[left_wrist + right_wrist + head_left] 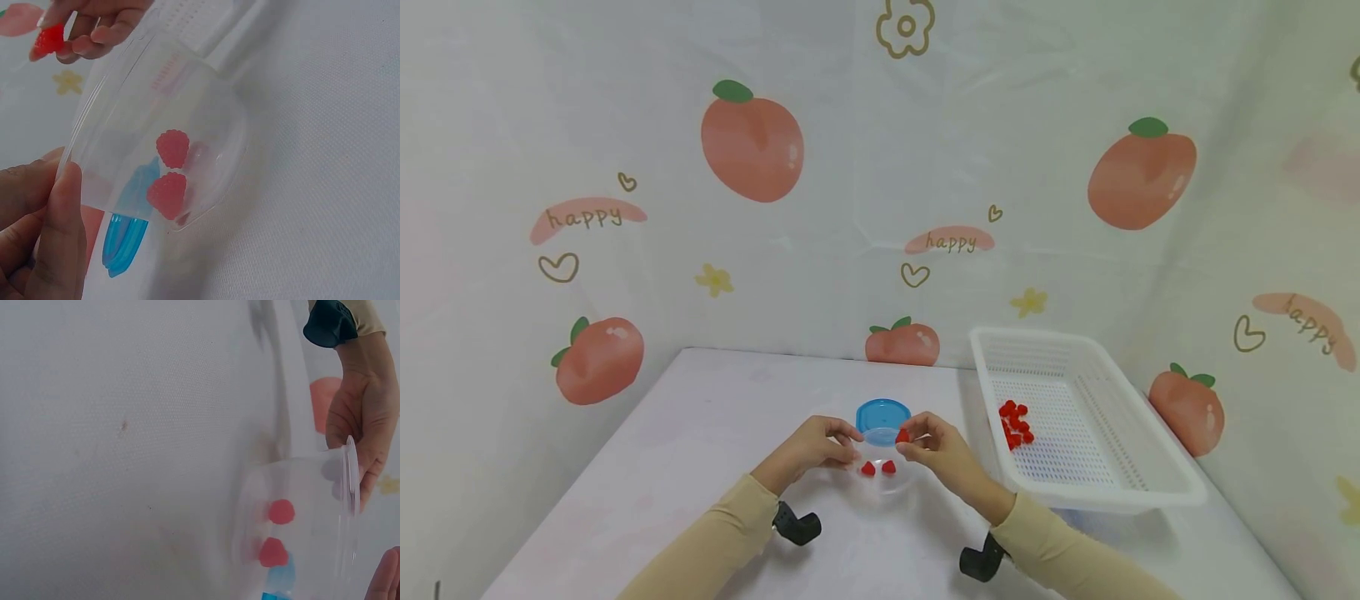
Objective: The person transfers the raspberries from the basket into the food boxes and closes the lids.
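My left hand [820,446] pinches the rim of a clear plastic tub [212,112] between thumb and fingers. Two red raspberries [172,149] lie in the bottom of the tub, showing through its wall in all the views. A third raspberry [902,436] is pinched between the thumb and fingertips of my right hand [946,454], just above the tub's right side. In the right wrist view only a bit of the right hand's fingers [384,578] shows at the corner. Behind the tub, a round blue lid [883,412] lies on the table.
To the right stands a white perforated basket [1150,498] with several more red raspberries [1015,425] gathered at its left side. The white table [760,392] ends at a fruit-printed curtain [820,275]. Black wrist cameras [797,527] sit under both forearms.
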